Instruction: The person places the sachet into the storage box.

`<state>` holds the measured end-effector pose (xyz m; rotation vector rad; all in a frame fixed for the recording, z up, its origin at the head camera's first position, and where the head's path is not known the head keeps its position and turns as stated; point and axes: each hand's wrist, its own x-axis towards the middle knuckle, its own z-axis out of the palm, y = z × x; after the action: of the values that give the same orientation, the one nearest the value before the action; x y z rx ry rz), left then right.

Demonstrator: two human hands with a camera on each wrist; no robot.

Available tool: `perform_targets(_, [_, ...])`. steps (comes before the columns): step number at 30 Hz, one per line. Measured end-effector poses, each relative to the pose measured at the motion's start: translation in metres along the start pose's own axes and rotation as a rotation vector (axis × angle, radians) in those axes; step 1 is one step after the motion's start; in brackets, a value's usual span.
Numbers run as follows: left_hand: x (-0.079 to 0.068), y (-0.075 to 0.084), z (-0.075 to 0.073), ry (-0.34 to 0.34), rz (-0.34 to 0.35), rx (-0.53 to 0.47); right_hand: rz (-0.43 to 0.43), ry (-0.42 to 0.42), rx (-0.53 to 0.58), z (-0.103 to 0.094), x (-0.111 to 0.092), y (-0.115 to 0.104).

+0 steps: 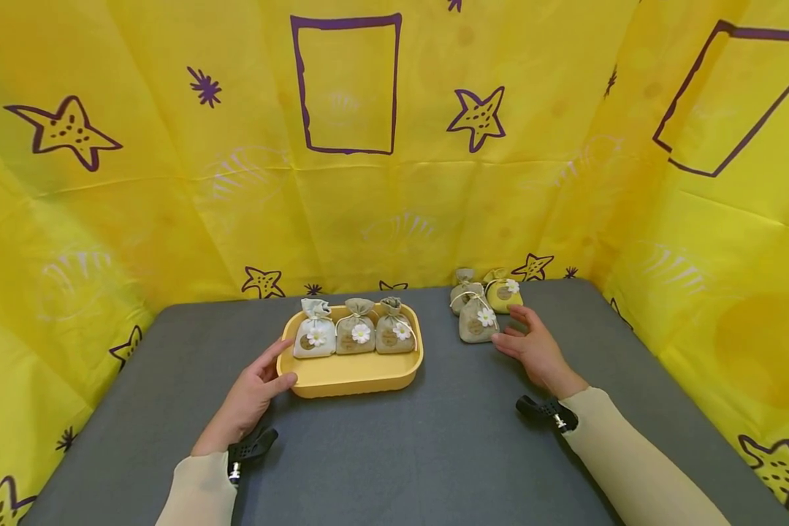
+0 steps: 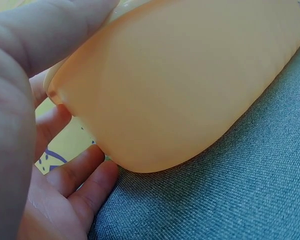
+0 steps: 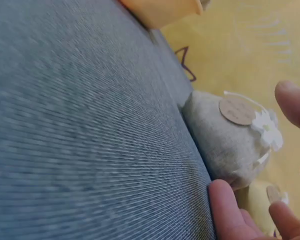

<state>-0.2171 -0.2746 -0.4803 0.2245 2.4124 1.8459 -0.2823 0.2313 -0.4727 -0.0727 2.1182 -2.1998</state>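
Observation:
My left hand (image 1: 253, 394) grips the left end of a yellow plastic tray (image 1: 348, 385). In the left wrist view its thumb lies at the rim and its fingers touch the outer wall of the tray. Three drawstring sachets stand in the tray's back half: a white sachet (image 1: 314, 332), a beige sachet (image 1: 355, 332) and a brown sachet (image 1: 394, 332). At the right, my right hand (image 1: 535, 351) is spread beside a grey-beige sachet (image 3: 217, 137) with a white flower and a round tag. Its fingertips are at that sachet's right side; nothing is held.
Behind the grey-beige sachet stand another greyish sachet (image 1: 462, 292) and a yellow sachet (image 1: 502, 294). The grey cloth-covered table (image 1: 408, 453) is bordered by a yellow patterned curtain (image 1: 342, 212) at the back and sides.

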Motion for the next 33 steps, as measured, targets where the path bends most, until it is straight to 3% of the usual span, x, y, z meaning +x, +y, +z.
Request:
perform_targets(8, [0.002,-0.001,0.000,-0.002,0.010,0.007,-0.042,-0.003,-0.244,-0.001,0.013,-0.002])
perform_targets(20, [0.003,-0.007,0.000,-0.005,0.047,-0.026,-0.119,-0.073,-0.414,-0.001,0.031,0.005])
perform_targets(33, [0.003,-0.006,0.000,-0.010,0.045,-0.036,-0.124,-0.091,-0.428,-0.001,0.039,0.014])
